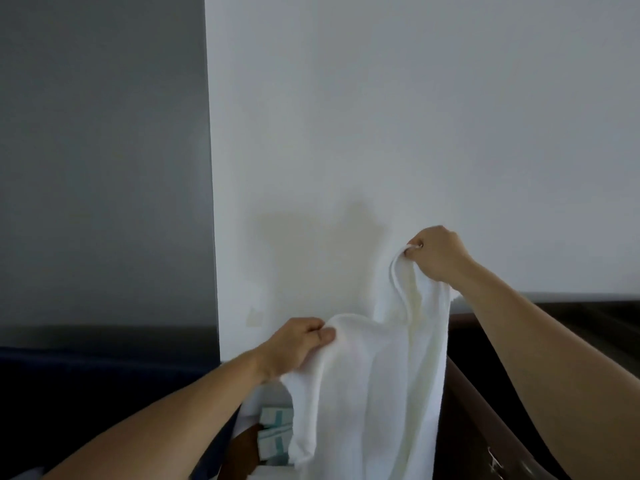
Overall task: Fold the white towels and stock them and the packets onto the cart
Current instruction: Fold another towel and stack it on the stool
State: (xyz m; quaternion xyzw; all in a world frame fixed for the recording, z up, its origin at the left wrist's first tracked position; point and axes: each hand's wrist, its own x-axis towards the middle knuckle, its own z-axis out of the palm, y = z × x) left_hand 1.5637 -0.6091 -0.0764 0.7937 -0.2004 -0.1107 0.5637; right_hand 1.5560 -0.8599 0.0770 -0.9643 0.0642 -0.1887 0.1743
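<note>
A white towel (377, 386) hangs in the air in front of a white wall, held up by both hands. My left hand (298, 344) pinches its upper edge at the lower centre. Higher and to the right, my right hand (438, 252) grips another part of the edge, so the cloth slopes up to the right and droops below the frame. Two white-and-teal packets (275, 431) show beneath the towel at the bottom, partly hidden by it. The cart itself is not clearly visible.
A white wall (398, 116) fills the centre and right, with a grey wall (104, 150) to the left. A dark brown rounded piece of furniture (485, 403) runs along the lower right. A dark blue surface (104, 375) lies at lower left.
</note>
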